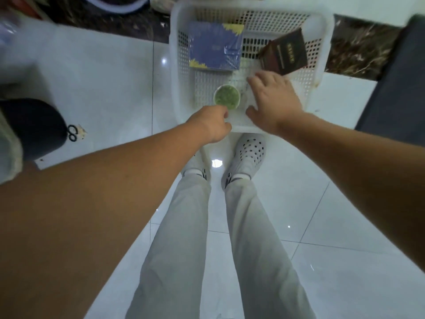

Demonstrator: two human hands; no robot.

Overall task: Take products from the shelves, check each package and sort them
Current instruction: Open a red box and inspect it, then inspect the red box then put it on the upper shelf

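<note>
1. The tub (227, 97), round with a green top, sits in the basket (320, 24) close to its near edge, about midway along it.
2. The left hand (213, 125) is at the tub's near rim, fingers curled under and thumb against the rim. The blur does not let me tell whether it actually grips the tub.
3. The right hand (273, 100) is palm down just right of the tub, fingers spread and straight, over the basket's near right part.
4. A blue box (215, 46) with yellow corners lies flat toward the basket's far left corner.
5. A brown box (285, 54) leans tilted against the basket's right wall, just beyond the right fingertips.
6. The white, perforated basket stands on a glossy pale tiled floor (103, 77). Its near edge is just ahead of the person's white shoes (249, 155).
</note>
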